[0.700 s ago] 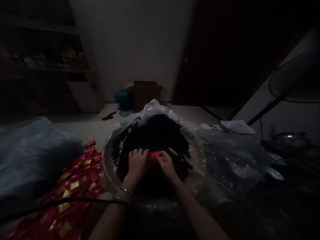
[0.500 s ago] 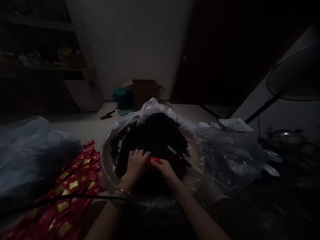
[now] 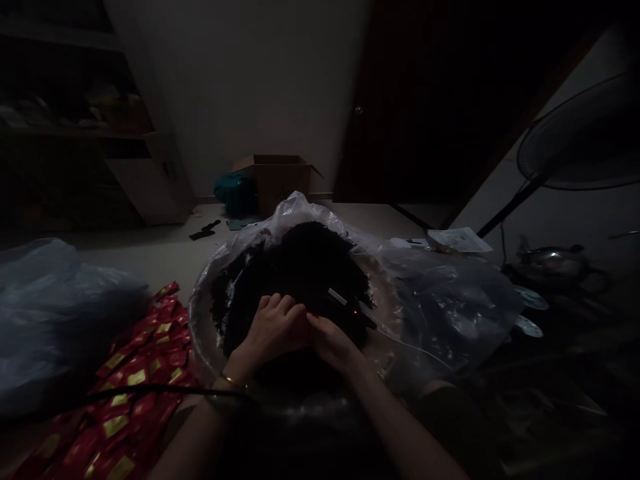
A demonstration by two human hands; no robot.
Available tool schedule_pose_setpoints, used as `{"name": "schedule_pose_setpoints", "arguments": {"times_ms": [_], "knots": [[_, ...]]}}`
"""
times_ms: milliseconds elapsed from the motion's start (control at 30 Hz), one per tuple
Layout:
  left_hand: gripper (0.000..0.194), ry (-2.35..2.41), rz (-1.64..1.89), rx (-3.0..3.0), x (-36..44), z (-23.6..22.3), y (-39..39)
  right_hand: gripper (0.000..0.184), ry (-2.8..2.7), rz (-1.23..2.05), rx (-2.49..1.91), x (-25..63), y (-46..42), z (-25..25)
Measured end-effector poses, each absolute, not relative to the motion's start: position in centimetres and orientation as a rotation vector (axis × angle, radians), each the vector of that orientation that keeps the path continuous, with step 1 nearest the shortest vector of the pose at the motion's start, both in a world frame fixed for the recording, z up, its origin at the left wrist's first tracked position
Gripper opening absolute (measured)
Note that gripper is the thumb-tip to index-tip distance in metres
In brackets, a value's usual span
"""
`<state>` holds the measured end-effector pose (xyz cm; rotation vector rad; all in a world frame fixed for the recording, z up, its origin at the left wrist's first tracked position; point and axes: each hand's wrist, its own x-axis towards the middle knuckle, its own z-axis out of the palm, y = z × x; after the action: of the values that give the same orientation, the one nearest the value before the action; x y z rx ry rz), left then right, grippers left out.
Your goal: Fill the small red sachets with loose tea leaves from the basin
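My left hand (image 3: 277,323) and my right hand (image 3: 333,340) meet over a round basin (image 3: 200,333) lined with clear plastic. Both are closed on a small red packet (image 3: 311,320); only a sliver of it shows between the fingers. Beneath them lies a heap of dark, loose, leaf-like material (image 3: 310,260). Just beyond my right hand, a dark device with a red light (image 3: 355,312) and a pale strip (image 3: 337,297) rests on the heap, with a thin white cable (image 3: 415,348) trailing right.
Many red packets with gold labels (image 3: 137,373) are piled left of the basin, beside a big plastic bag (image 3: 60,320). Clear plastic sheeting (image 3: 450,300) and a kettle (image 3: 555,263) are at right, under a fan (image 3: 580,140). A cardboard box (image 3: 280,183) stands by the wall.
My hands have come closer together round the red packet, and it is now mostly covered by the fingers. The whole view has shifted slightly, so things appear a little further left.
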<state>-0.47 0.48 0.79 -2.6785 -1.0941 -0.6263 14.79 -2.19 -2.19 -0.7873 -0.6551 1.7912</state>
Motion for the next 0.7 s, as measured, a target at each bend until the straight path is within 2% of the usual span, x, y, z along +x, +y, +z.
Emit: {"name": "schedule_pose_setpoints", "arguments": {"times_ms": [200,433,533,700], "knots": [[0.034,-1.107,-0.650,-2.720,-0.1,0.1,0.8,0.027,-0.610,1.781,-0.744,14.8,-1.8,-2.7],[0.027,-1.029,-0.723,-2.766,0.5,-0.5,0.2,0.029,-0.991,1.883,-0.813,15.7,-2.8,-1.8],[0.024,-1.045,-0.774,-2.769,0.4,-0.4,0.1,0.029,-0.989,1.839,-0.862,15.7,-2.3,-1.9],[0.026,-1.147,-0.736,-2.711,-0.4,0.0,0.4,0.042,-0.806,1.797,-0.905,16.0,-1.3,-2.7]]}}
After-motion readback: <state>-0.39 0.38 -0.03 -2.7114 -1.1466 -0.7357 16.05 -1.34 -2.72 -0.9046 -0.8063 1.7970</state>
